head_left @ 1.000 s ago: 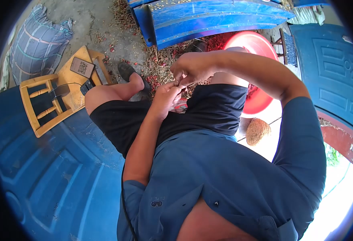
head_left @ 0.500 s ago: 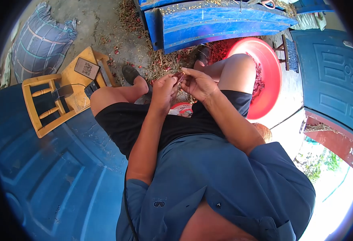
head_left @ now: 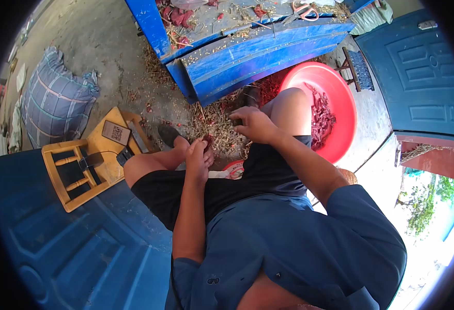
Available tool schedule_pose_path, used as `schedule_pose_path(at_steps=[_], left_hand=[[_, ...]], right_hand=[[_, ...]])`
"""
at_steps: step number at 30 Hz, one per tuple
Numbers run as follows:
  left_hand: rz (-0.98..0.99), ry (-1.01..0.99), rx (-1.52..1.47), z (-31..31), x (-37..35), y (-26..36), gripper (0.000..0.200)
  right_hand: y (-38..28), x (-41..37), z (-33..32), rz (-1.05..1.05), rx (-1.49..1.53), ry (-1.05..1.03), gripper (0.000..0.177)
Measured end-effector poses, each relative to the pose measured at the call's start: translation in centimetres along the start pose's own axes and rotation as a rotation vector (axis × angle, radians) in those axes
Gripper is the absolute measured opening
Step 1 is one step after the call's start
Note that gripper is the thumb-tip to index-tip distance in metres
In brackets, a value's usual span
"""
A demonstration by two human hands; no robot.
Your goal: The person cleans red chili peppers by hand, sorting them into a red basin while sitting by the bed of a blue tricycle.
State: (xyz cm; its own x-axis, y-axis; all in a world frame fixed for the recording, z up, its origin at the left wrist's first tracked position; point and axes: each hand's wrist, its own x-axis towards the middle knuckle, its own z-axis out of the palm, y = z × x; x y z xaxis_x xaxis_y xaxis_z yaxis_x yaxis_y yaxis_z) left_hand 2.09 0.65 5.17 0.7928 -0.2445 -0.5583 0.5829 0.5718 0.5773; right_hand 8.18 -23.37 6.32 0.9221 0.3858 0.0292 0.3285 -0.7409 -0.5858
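Observation:
My left hand (head_left: pixel 199 157) is closed, thumb over fingers, above my left thigh. A dark red dried chili pepper (head_left: pixel 208 140) sticks up from its grip. My right hand (head_left: pixel 256 124) hovers over the littered floor beside my right knee, its fingers curled towards the thumb; what they pinch is too small to make out. To the right of that knee stands a red plastic basin (head_left: pixel 344 111) with a heap of dried red chilies (head_left: pixel 321 121) inside. Between my thighs, a round red-and-white object (head_left: pixel 234 168) shows in part.
Dry stems (head_left: pixel 214 124) litter the floor by my shoes. Ahead stands a blue metal bin (head_left: pixel 268 57) with scissors (head_left: pixel 302 11) on its edge. A wooden chair (head_left: pixel 100 150) carrying a QR-code card (head_left: pixel 116 133) is at left, near a stuffed plaid sack (head_left: pixel 59 98).
My hands have parted: the right moved away to the right, while the left drew back towards my lap with the chili. The view has tilted up, showing more of the bin.

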Motion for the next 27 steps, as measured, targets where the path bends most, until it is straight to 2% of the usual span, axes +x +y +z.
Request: schedule_pose_path(at_steps=[2,6,10,13,15,17,19,20,21,23,26,27], left_hand=[[-0.013,0.024,0.039,0.2,-0.4,0.7,0.005],[-0.070,-0.010,0.079,0.5,-0.2,-1.6,0.006],[-0.088,-0.066,0.111,0.4,-0.7,-2.4,0.006],[-0.072,-0.075,0.124,2.7,-1.4,-1.6,0.007],[-0.062,-0.091,0.154,3.1,-1.2,-1.7,0.008],[-0.050,-0.103,0.177,2.6,-1.0,-2.0,0.009],[-0.100,-0.047,0.226,1.2,-0.7,-3.0,0.011],[-0.093,-0.048,0.214,0.9,-0.6,-3.2,0.011],[-0.125,-0.028,0.222,0.7,-0.5,-3.3,0.011],[-0.145,0.000,0.212,0.7,-0.3,-3.1,0.011],[-0.141,-0.038,0.221,1.5,0.5,-2.7,0.011],[-0.173,-0.042,0.232,1.6,0.7,-2.7,0.011]], right_hand=[[-2.8,-0.6,-0.8,0.225,0.672,-0.158,0.030],[-6.2,-1.5,-0.1,0.146,0.667,-0.157,0.025],[-5.3,-2.2,1.4,0.175,0.694,-0.128,0.020],[-4.5,-2.5,-0.1,0.167,0.755,-0.058,0.015],[-3.8,-2.7,-3.7,0.233,0.775,0.200,0.012],[-0.8,-3.6,-7.6,0.265,0.923,0.513,0.011],[1.2,-6.3,-14.3,0.472,0.857,0.750,0.012],[2.9,-8.1,-16.4,0.527,0.746,0.894,0.012],[6.7,-10.7,-17.6,0.559,0.593,0.933,0.015],[12.4,-15.6,-18.7,0.638,-0.336,0.748,0.021],[10.9,-13.3,-18.1,0.624,-0.243,0.678,0.027],[8.7,-10.5,-18.0,0.552,-0.042,0.656,0.027]])
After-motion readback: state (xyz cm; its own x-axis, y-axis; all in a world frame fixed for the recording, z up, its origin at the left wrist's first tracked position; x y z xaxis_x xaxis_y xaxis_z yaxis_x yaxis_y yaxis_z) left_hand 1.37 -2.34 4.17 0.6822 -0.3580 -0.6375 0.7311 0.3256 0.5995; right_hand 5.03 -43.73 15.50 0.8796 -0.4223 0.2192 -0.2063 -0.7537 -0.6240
